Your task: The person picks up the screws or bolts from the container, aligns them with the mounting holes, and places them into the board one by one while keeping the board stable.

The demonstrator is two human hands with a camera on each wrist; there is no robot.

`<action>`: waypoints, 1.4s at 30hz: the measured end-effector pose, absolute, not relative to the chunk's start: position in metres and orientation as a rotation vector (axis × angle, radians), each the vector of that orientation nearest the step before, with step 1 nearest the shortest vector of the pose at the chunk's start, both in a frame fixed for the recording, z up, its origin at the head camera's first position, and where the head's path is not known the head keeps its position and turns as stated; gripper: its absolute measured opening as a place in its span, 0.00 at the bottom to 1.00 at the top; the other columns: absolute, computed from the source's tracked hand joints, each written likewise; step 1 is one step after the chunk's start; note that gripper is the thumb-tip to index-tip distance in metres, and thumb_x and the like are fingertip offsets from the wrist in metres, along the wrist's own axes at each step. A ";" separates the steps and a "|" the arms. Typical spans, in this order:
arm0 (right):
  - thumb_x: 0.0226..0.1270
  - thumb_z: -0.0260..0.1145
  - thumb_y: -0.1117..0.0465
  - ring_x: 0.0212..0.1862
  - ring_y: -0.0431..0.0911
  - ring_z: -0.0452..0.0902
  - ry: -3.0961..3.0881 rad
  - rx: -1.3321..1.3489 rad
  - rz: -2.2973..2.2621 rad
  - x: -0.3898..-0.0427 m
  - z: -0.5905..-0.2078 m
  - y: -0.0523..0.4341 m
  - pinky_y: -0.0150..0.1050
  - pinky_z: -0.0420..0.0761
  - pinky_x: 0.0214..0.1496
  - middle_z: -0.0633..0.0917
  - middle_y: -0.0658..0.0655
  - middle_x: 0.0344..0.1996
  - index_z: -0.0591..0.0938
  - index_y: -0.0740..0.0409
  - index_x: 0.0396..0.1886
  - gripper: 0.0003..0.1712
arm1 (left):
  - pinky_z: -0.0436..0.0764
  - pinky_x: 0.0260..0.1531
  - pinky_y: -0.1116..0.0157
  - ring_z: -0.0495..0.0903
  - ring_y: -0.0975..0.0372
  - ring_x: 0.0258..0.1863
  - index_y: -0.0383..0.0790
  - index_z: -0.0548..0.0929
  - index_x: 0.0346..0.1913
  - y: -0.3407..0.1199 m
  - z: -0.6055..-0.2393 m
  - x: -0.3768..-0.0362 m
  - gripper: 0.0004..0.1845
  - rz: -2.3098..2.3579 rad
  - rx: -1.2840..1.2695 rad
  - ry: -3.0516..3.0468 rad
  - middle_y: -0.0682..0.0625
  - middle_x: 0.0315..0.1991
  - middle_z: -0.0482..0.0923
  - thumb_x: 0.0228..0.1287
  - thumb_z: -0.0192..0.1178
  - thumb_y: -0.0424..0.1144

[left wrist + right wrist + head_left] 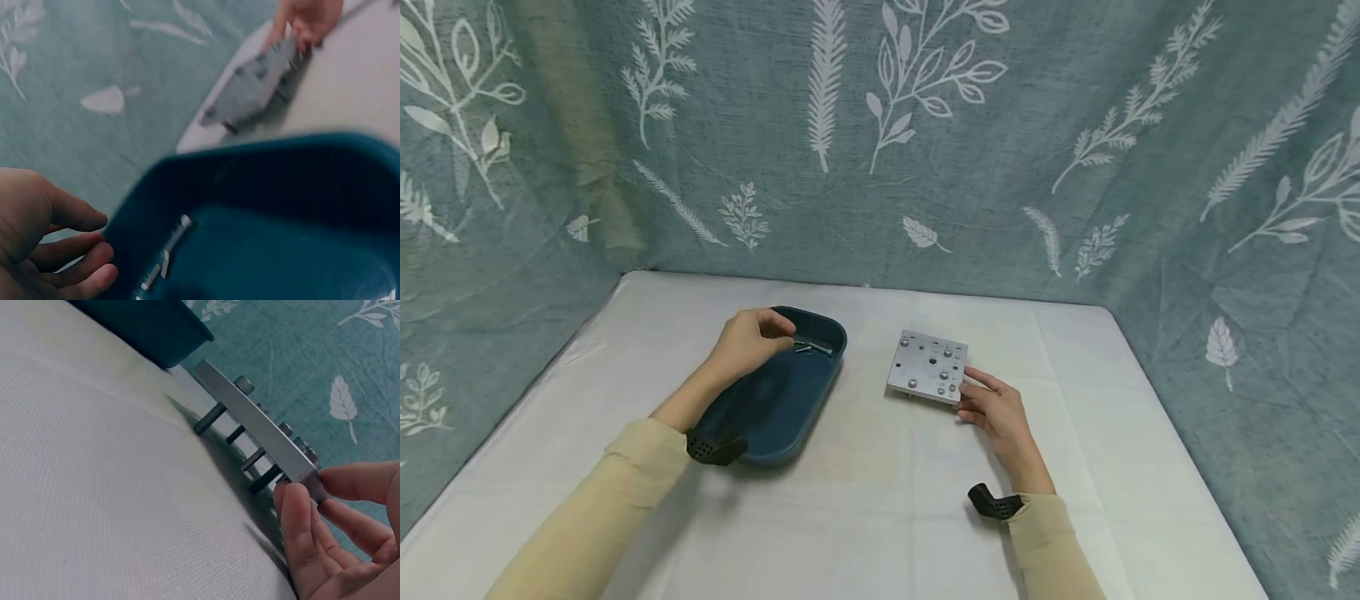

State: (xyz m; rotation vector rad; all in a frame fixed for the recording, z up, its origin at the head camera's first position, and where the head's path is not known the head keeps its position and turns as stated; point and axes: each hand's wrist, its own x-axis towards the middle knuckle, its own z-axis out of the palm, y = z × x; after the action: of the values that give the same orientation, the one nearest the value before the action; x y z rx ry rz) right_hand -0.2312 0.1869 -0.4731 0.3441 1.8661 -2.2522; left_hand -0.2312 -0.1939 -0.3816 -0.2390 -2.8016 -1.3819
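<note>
On the white cloth-covered table [865,500], a dark blue oval plastic tray [778,396] sits to the person's left and a square grey metal plate with bolts through it [928,367] sits to the right. The left hand [748,340] hangs over the tray's far end, its fingers loosely curled and holding nothing that can be made out; in the left wrist view its fingertips [94,262] hover just beside the tray's rim. Two or three small silver bolts [812,347] lie on the tray floor at that far end, just ahead of and slightly to the right of the left hand, their long axes running roughly across the tray, from the left hand towards the metal plate. The left hand is much the nearer to them; the right is well apart.

The right hand [996,412] pinches the plate's near right corner between thumb and fingers. The right wrist view shows the plate tilted, propped above the table on the threaded shanks of its bolts [250,459], with the bolt heads on top.

No brand, label or legible writing shows on anything.
</note>
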 end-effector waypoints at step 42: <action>0.65 0.67 0.69 0.29 0.46 0.82 1.860 0.310 -2.291 -0.233 -0.476 0.189 0.35 0.83 0.31 0.85 0.62 0.42 0.77 0.61 0.63 0.25 | 0.82 0.34 0.61 0.83 0.59 0.31 0.32 0.83 0.36 -0.198 -0.433 -0.266 0.11 -1.247 -0.526 -3.021 0.47 0.31 0.83 0.50 0.72 0.23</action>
State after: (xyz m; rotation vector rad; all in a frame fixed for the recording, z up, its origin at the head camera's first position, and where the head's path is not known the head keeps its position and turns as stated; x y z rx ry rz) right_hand -0.2333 0.1892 -0.4760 0.3100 1.8600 -2.2911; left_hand -0.2658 -0.1984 -0.4331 -0.5261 -3.0211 -1.2470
